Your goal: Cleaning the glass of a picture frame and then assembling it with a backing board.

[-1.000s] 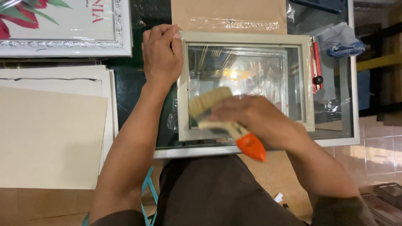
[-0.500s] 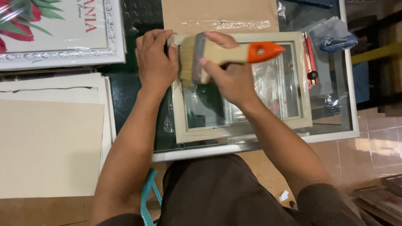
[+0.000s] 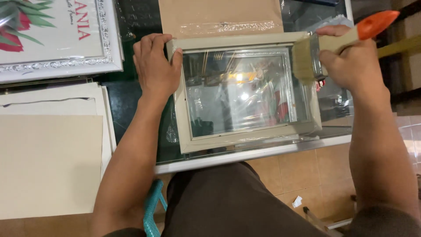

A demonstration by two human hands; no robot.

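A beige picture frame (image 3: 245,139) with a glass pane (image 3: 239,96) lies flat on a glass-topped table. My left hand (image 3: 155,66) presses down on the frame's upper left corner. My right hand (image 3: 351,59) grips a wide paintbrush (image 3: 337,41) with a wooden handle and an orange end. Its pale bristles (image 3: 301,61) rest on the frame's right rail near the top corner.
A white ornate framed print (image 3: 61,39) with a red flower lies at the upper left. Beige boards (image 3: 48,162) are stacked on the left. Brown cardboard with tape (image 3: 219,17) sits behind the frame. The table's metal edge (image 3: 263,151) runs in front of my lap; tiled floor lies below.
My right hand has carried the brush from the frame's near edge, across its top, to the right rail. My left hand has stayed on the upper left corner.
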